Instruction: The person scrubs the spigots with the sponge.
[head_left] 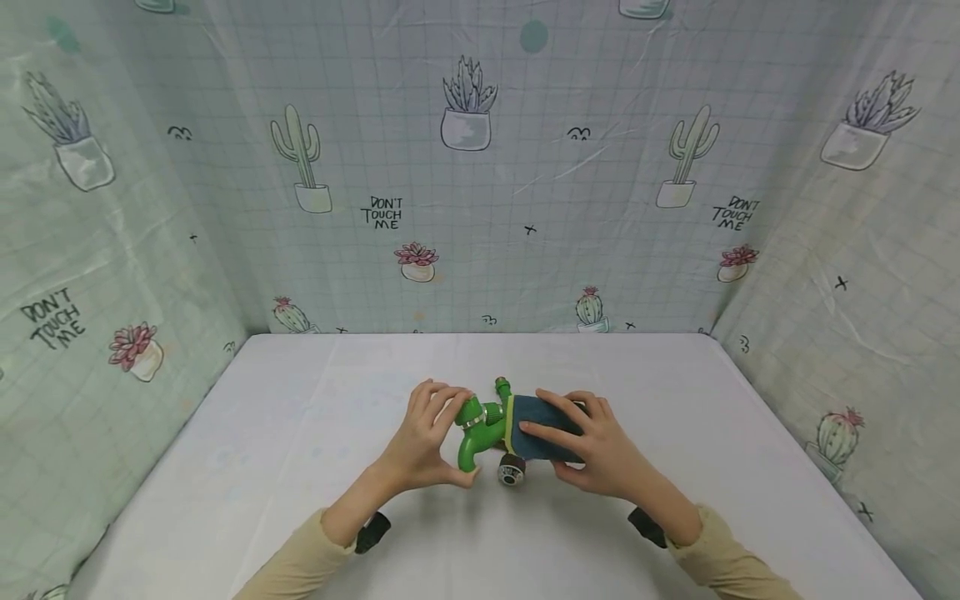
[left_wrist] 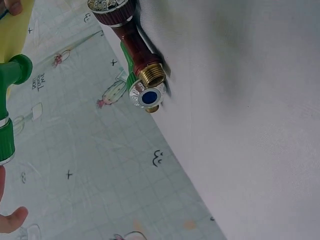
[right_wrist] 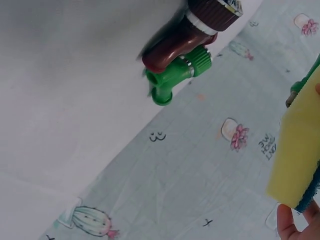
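My left hand (head_left: 429,437) holds a green plastic tap (head_left: 480,437) between its fingers, at the knob, and its thumb, near the spout. The right hand (head_left: 600,446) grips a sponge (head_left: 525,433) whose blue scouring side faces up in the head view; its yellow side (right_wrist: 300,145) shows in the right wrist view. Sponge and held tap are close together, but whether they touch I cannot tell. On the table below lie a dark red-brown tap (left_wrist: 134,45) and a second green tap (right_wrist: 172,75), side by side. From above, the sponge and held tap partly hide them.
A white table (head_left: 360,375) lies under both hands. Behind it and along the sides hangs a pale cloth (head_left: 480,217) printed with cacti. Dark wrist straps (head_left: 372,532) show at both forearms.
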